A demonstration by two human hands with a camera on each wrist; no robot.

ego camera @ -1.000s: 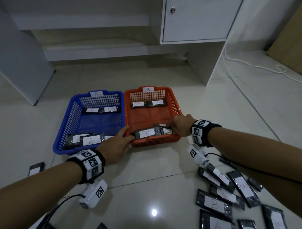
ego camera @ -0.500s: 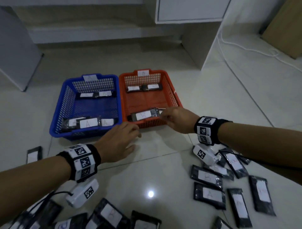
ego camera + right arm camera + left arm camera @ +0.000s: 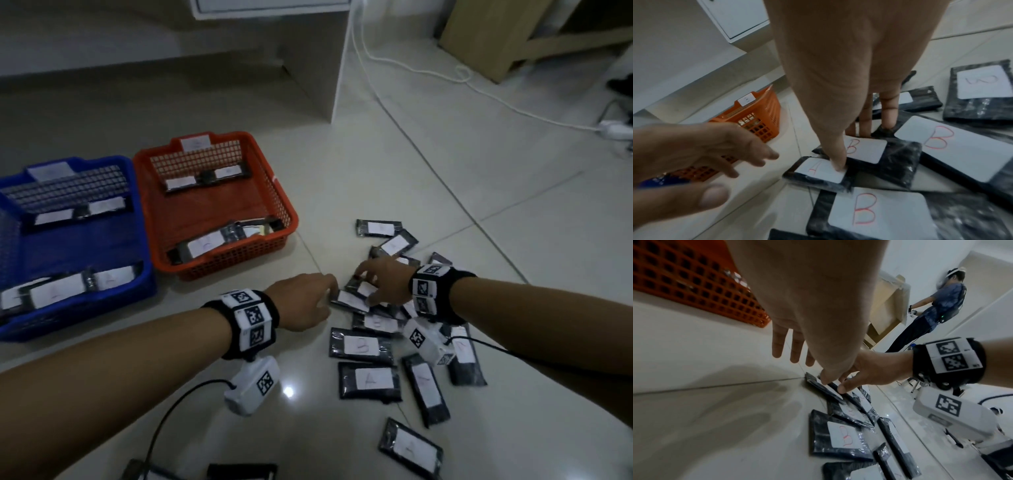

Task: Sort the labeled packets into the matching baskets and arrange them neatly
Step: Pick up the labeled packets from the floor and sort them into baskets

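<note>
Head view: two baskets stand side by side on the floor (image 3: 445, 144), the blue basket (image 3: 144, 260) left and touching the orange basket (image 3: 284, 209); each carries a white tag on its far rim, the letters unreadable here. Loose packets (image 3: 370, 378) lie scattered on the tiles to the right of the baskets.
Right wrist view only: red letters on the labels are legible; the packet marked A (image 3: 818, 172) lies partly on a packet marked B (image 3: 865, 151).
Left wrist view only: a second person (image 3: 937, 308) stands in the background beside a cardboard box (image 3: 885, 305).
Left hand (image 3: 301, 301): fingers spread and relaxed, hovering just beside the A packet; contact cannot be told.
Right hand (image 3: 383, 281): fingers extended; the thumb presses on the A label, the other fingertips rest on neighbouring packets, nothing pinched.
Baskets: two.
Packets in blue basket: about four, in a far and a near row.
Packets in orange basket: about four, likewise in two rows.
Loose packets, head view: at least twelve; overlaps prevent an exact count.
</note>
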